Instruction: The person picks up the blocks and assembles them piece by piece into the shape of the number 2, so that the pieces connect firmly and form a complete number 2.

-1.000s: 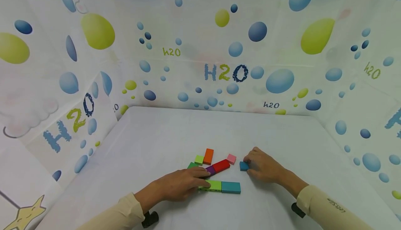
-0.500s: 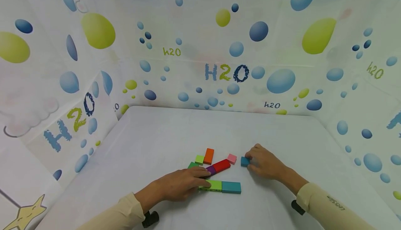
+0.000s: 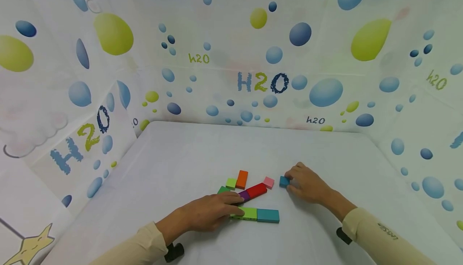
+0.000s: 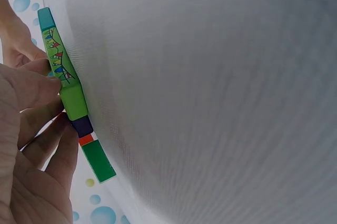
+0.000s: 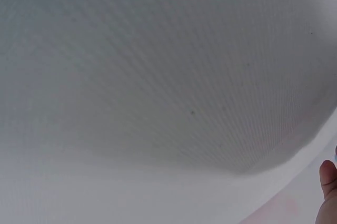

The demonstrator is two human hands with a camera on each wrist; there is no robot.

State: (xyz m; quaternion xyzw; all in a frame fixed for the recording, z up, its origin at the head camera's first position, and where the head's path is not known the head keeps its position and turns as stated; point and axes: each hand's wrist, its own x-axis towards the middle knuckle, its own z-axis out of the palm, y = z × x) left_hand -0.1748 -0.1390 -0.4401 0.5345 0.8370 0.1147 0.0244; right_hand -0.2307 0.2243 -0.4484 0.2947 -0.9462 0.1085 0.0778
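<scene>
In the head view my right hand (image 3: 308, 182) pinches a small blue block (image 3: 284, 181) at its right end, beside a pink block (image 3: 269, 182). My left hand (image 3: 209, 212) rests on the blocks at the middle. Its thumb touches a light green block (image 3: 249, 213), printed with bunting in the left wrist view, and its other fingers reach a purple block (image 3: 244, 195). A teal block (image 3: 268, 215) lies end to end with the light green one. A red block (image 3: 257, 191) adjoins the purple one. Only the right thumb's tip (image 5: 327, 176) shows clearly in the right wrist view.
Behind the left hand are an orange block (image 3: 242, 179), a small lime block (image 3: 231, 183) and a partly hidden green block (image 3: 223, 189). A white cloth (image 3: 202, 148) covers the table. Printed curtains (image 3: 224, 28) stand behind and at both sides.
My right hand has slid the small blue block away from me and slightly right, to beside the pink block. My left hand has stayed on the blocks.
</scene>
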